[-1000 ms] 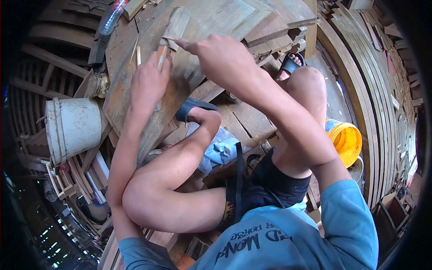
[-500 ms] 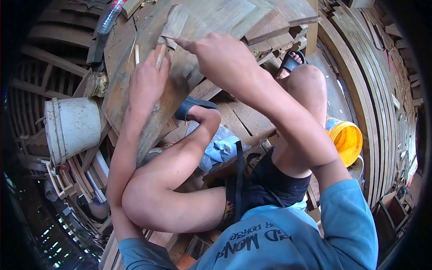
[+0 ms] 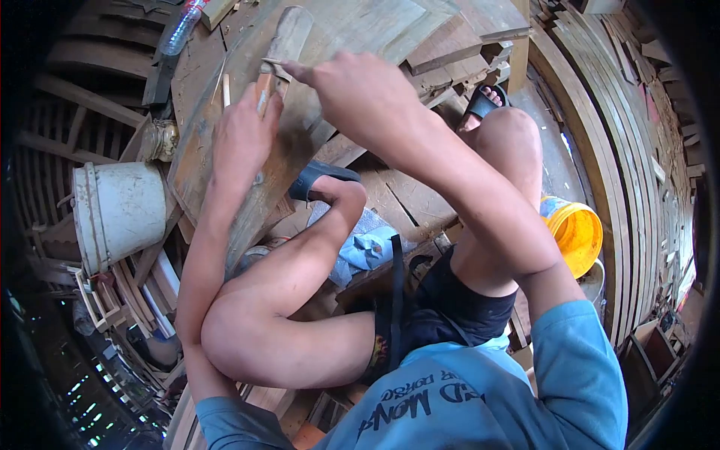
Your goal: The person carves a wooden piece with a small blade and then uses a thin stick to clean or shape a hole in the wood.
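My left hand (image 3: 241, 139) is closed around a narrow orange-brown piece of wood (image 3: 264, 88) over the work board. Just beyond it lies a greyish flat strip of wood (image 3: 291, 34) with a rounded far end. My right hand (image 3: 367, 86), slightly blurred, reaches across from the right. Its fingers are curled, with the index finger stretched to the far end of the orange-brown wood. At that fingertip a thin pale edge (image 3: 276, 61) shows. What the right fingers hold is hidden.
A large wooden board (image 3: 367, 30) lies under my hands. A white bucket (image 3: 124, 214) and a glass jar (image 3: 160, 140) stand at left, with a plastic bottle (image 3: 181, 30) farther off. A yellow bucket (image 3: 577, 236) is at right beside long stacked planks (image 3: 592, 150). My bent legs flank the board.
My right hand has shifted slightly left and up along with its fingertip. My left hand and the orange-brown wood have moved a little to the left.
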Action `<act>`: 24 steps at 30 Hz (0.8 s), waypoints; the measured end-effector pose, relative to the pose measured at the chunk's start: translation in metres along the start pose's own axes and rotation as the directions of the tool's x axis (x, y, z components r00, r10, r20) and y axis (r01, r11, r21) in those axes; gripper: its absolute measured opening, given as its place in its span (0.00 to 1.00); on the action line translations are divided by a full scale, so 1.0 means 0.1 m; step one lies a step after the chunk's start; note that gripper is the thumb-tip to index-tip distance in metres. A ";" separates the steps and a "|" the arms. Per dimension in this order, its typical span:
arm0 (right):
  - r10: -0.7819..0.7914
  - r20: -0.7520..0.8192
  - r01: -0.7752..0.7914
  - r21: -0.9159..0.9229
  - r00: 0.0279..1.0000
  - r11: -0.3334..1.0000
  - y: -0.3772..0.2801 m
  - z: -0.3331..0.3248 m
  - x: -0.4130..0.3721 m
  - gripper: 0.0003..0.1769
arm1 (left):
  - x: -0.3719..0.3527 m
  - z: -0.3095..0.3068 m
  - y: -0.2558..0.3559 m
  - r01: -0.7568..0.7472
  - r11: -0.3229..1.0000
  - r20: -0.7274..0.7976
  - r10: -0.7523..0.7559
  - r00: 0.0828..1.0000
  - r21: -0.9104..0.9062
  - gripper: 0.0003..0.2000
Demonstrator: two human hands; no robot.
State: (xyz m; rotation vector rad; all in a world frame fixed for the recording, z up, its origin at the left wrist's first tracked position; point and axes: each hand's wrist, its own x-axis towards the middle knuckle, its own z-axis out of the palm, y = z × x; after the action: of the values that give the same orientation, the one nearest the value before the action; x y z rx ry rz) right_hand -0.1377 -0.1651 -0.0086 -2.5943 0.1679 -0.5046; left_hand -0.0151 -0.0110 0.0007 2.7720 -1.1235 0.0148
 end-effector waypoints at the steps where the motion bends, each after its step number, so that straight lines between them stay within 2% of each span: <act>1: 0.009 0.011 -0.009 -0.008 1.000 1.000 -0.01 -0.04 -0.02 0.18 | 0.01 -0.01 0.04 0.005 1.000 -0.007 -0.005 1.000 -0.001 0.20; 4: 0.025 0.049 -0.023 -0.053 0.998 0.998 -0.04 -0.08 -0.02 0.16 | -0.02 -0.01 0.06 0.073 0.994 0.013 -0.074 0.997 0.084 0.20; 6: 0.005 0.020 -0.004 -0.065 1.000 0.998 -0.07 0.00 0.00 0.16 | -0.01 -0.01 0.04 0.016 0.998 -0.016 -0.015 1.000 0.062 0.19; 8: -0.015 -0.031 0.012 -0.094 0.999 0.995 -0.07 -0.02 0.00 0.17 | -0.02 -0.03 0.10 0.021 0.995 -0.008 -0.021 1.000 0.093 0.19; 10: 0.011 0.025 -0.009 -0.105 1.000 0.994 -0.09 -0.12 -0.05 0.18 | -0.02 -0.04 0.13 0.041 0.992 -0.011 -0.040 0.999 0.121 0.19; 13: -0.043 -0.013 0.041 -0.101 0.999 0.994 -0.05 -0.03 0.02 0.19 | -0.04 0.00 0.09 -0.004 0.993 -0.030 0.007 1.000 0.122 0.18; 16: -0.032 -0.006 0.031 -0.053 0.999 0.998 -0.01 -0.03 0.02 0.22 | -0.02 -0.02 0.09 -0.017 0.997 -0.030 0.019 0.999 0.078 0.18; 24: -0.013 0.042 0.016 -0.078 0.999 0.997 -0.04 -0.06 0.02 0.26 | -0.02 0.00 0.09 0.003 0.990 -0.047 0.004 0.999 0.144 0.18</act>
State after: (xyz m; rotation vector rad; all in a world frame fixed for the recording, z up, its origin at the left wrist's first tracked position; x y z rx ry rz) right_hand -0.1383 -0.1649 -0.0015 -2.6815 0.1576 -0.4581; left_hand -0.0229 -0.0159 0.0016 2.8797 -1.1545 0.1666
